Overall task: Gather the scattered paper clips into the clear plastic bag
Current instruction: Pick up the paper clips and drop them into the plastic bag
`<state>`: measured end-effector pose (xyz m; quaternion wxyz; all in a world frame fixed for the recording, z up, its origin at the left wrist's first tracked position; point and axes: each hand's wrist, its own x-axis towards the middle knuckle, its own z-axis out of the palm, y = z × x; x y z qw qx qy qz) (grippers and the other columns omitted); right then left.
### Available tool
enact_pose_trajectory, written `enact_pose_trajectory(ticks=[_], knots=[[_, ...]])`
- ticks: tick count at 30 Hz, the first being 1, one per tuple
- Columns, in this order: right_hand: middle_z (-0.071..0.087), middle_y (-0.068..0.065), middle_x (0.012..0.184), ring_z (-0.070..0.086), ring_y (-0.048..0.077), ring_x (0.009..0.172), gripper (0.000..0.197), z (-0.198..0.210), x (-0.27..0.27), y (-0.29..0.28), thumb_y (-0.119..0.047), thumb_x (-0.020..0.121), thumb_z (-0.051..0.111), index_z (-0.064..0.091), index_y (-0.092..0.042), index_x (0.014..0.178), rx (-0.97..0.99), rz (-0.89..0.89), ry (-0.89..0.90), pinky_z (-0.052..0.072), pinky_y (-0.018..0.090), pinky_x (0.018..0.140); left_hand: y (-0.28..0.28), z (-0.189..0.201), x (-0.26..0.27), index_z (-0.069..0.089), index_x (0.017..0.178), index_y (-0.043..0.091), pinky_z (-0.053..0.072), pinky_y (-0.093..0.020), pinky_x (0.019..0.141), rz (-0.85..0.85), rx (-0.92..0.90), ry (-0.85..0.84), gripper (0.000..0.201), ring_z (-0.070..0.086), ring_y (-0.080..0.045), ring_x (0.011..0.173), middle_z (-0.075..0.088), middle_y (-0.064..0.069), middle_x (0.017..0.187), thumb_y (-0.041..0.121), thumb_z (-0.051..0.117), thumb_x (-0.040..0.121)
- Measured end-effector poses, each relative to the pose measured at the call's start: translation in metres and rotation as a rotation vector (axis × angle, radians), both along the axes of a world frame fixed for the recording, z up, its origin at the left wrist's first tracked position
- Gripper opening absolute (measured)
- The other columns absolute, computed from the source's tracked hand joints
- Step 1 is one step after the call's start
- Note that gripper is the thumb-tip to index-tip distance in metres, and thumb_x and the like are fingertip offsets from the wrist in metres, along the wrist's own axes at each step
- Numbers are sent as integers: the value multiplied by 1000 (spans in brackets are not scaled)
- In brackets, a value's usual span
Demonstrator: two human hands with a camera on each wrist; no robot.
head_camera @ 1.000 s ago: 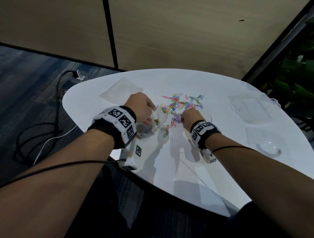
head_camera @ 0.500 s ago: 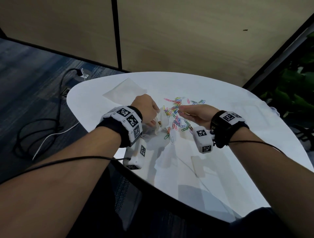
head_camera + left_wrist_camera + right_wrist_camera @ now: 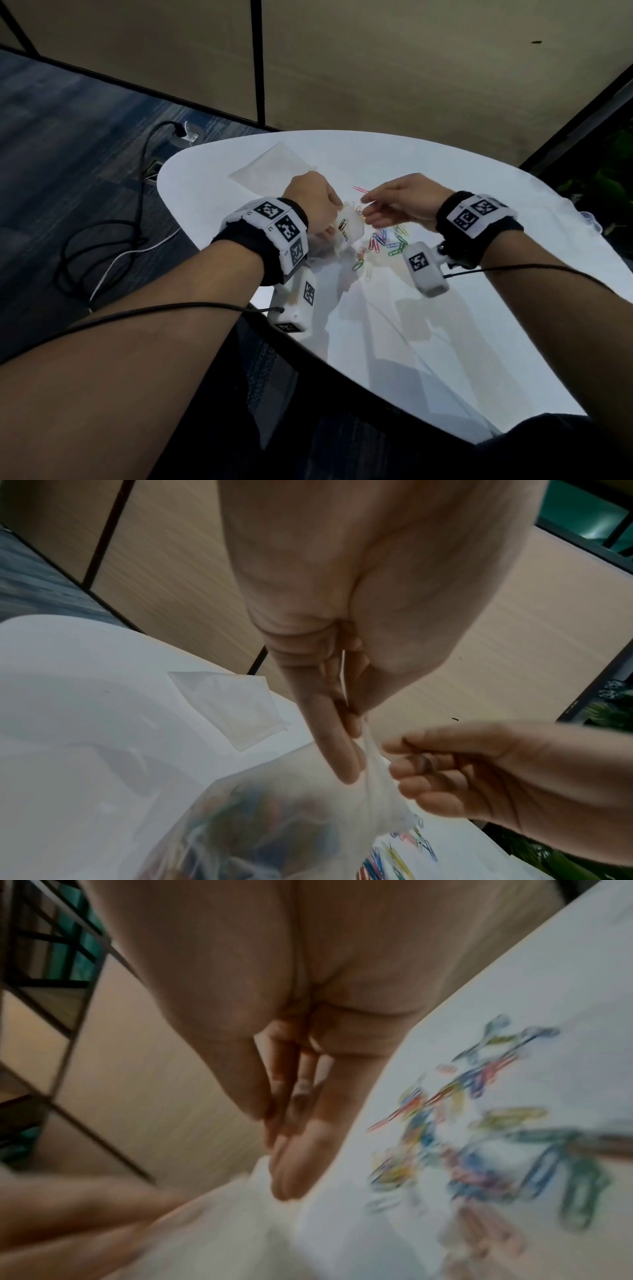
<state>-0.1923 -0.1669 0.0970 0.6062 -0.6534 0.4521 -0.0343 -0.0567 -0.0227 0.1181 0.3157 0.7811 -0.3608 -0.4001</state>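
The left hand (image 3: 313,202) pinches the rim of the clear plastic bag (image 3: 274,829) to keep its mouth open; the right hand (image 3: 400,202), fingers relaxed, reaches there; loose paper clips (image 3: 387,241) lie just beside

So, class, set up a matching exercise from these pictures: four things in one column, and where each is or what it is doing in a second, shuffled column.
Things
1. left hand
2. right hand
3. loose coloured paper clips
4. flat clear plastic sheet

States
A. lying scattered on the round white table
B. pinching the rim of the clear plastic bag
C. lying beyond the left hand
D. fingers at the bag's mouth

Pairs: 1-B, 2-D, 3-A, 4-C
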Motion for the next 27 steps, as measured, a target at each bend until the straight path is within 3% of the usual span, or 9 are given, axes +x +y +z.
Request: enact_pose_trajectory(ticks=[2,5,7,12,15,17,19,24,27], knots=[[67,23,107,68,26,84,28,-20,-16,-39,-14,96,57,65,4,115,-185,-112,102,60,30,78,4,2,2,72,104,6,63,-44,77,31,-19,28,24,76,-33,80,72,-15,78,1,49,98],[50,16,142,49,33,128,53,-67,-45,-93,-36,97,53,47,-8,141,-558,-84,599,39,39,109,2,3,2,72,101,7,63,-42,78,16,-30,7,24,76,-32,81,72,-18,81,0,49,98],[35,16,153,35,34,140,66,-94,-57,-117,-45,97,47,29,-8,150,-590,-65,731,29,40,113,-4,-1,-1,73,98,9,63,-40,78,1,-31,-24,25,76,-29,78,71,-15,76,0,50,96],[39,19,149,41,35,135,56,-98,-32,-125,-36,101,37,28,-9,150,-572,-11,608,36,39,108,-16,-16,-2,73,90,11,63,-40,76,42,-35,-61,28,76,-30,76,72,-9,81,-1,49,95],[48,18,140,52,35,123,48,-92,-9,-114,-37,101,40,42,-10,141,-659,265,600,47,31,86,-21,-23,1,66,80,17,63,-44,77,75,-36,-57,31,75,-33,78,68,-7,87,-1,45,95],[51,16,134,53,37,119,49,-91,-3,-105,-42,97,48,47,-15,138,-761,461,692,45,36,91,-22,-24,2,63,79,20,62,-45,79,92,-39,-55,33,74,-35,82,66,-8,91,0,42,95],[57,15,126,55,36,115,45,-93,-3,-94,-32,92,55,51,-16,134,-868,545,730,45,37,91,-22,-22,-1,62,80,19,62,-46,76,94,-43,-46,33,75,-35,78,64,-10,94,0,40,96],[69,14,103,66,31,94,21,-94,-8,-66,-6,87,57,71,-6,103,-1008,457,811,56,32,78,-20,-20,-9,62,87,17,63,-48,71,48,-34,-50,29,75,-31,65,60,-6,83,1,41,100],[73,12,100,69,27,92,17,-84,-24,-71,-11,87,64,76,-7,99,-894,293,730,58,34,82,-24,-19,-15,63,91,15,63,-48,70,18,-14,-75,28,75,-30,64,61,-7,78,2,40,100]])
